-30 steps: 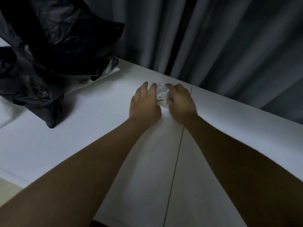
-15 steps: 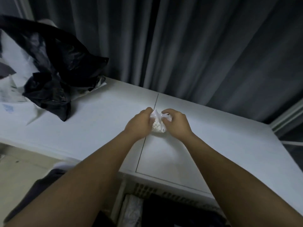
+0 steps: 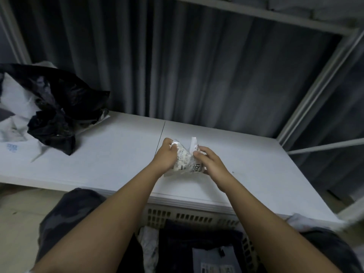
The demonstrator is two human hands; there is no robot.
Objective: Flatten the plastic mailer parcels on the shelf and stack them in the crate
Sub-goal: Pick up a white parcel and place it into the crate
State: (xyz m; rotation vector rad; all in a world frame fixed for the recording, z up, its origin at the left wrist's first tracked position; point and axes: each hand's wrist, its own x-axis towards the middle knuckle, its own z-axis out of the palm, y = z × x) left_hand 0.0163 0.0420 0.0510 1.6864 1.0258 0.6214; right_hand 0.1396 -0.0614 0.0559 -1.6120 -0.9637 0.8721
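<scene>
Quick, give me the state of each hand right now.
Left hand: fingers curled, gripping the left side of the small clear mailer parcel.
Right hand: fingertips pinching the parcel's right side.

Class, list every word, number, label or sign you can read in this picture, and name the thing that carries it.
"021": end of a larger number on the label of the small clear parcel held by the left hand and right hand.
Other print on that parcel: too blurred.
Blue print on the white mailer at far left: unreadable.
Label on the parcel in the crate: too small.
</scene>
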